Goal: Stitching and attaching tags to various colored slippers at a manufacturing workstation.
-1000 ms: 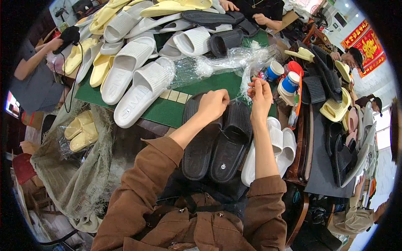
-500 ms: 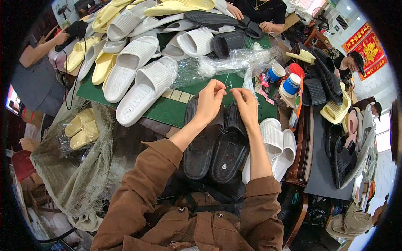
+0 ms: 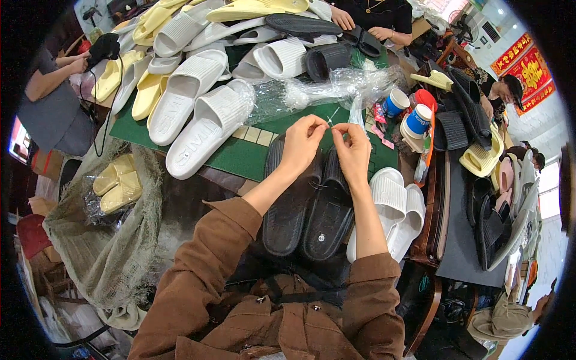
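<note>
Fingertips almost meeting, my left hand [image 3: 301, 144] and my right hand [image 3: 353, 150] pinch a thin whitish plastic fastener [image 3: 333, 116] between them, above the green table top. Its exact shape is too small to make out. Beneath my wrists lies a pair of black slippers [image 3: 327, 227], side by side with toes pointing away from me; my hands and forearms partly cover their straps. A pair of white slippers [image 3: 389, 195] sits just right of them, partly behind my right forearm.
Pale grey slippers [image 3: 210, 129] and yellow ones are heaped at the far left. Clear plastic bags [image 3: 324, 90] lie beyond my hands. Blue-and-white cups [image 3: 418, 122] stand at right. A rough sack [image 3: 108, 252] holds wrapped yellow slippers [image 3: 120, 183]. Other people work around the table.
My hands have come closer together, and their fingertips now nearly touch at the fastener. At the far left, another person's hands have shifted near the dark object there.
</note>
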Tool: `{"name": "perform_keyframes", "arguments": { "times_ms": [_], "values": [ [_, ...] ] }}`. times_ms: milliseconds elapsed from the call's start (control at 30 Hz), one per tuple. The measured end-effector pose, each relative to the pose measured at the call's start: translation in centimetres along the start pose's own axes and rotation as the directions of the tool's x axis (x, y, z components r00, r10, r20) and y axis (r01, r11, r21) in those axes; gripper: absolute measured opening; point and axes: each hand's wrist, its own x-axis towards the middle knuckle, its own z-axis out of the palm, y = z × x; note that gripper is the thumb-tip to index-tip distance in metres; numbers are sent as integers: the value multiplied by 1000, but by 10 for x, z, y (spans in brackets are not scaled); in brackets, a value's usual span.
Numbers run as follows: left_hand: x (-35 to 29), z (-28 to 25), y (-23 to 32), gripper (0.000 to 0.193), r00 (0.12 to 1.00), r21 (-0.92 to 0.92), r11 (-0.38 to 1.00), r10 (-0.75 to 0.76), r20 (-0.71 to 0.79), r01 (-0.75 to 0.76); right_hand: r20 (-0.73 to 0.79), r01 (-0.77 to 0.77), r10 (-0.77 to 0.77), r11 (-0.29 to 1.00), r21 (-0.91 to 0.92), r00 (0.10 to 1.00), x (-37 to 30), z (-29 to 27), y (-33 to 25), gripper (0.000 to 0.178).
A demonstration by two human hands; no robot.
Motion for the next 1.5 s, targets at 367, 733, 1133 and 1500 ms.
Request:
{"name": "perform_keyframes", "arguments": {
  "times_ms": [367, 733, 1133, 1500],
  "values": [
    [-2, -1, 6, 12, 996, -63, 995, -78, 37, 80, 13, 82, -82, 997, -8, 997, -3, 4, 3, 7],
    [-3, -1, 3, 10, 997, -71, 995, -72, 5, 72, -1, -87, 87, 992, 91, 996, -6, 3, 1, 6],
    [0, -4, 3, 8, 999, -60, 997, -47, 9, 48, 43, 13, -15, 999, 42, 999, -8, 5, -5, 4],
    [0, -3, -4, 7, 999, -59, 998, -30, 35, 32, 46, 78, -81, 995, 60, 996, -10, 7, -3, 3]
  ]
}}
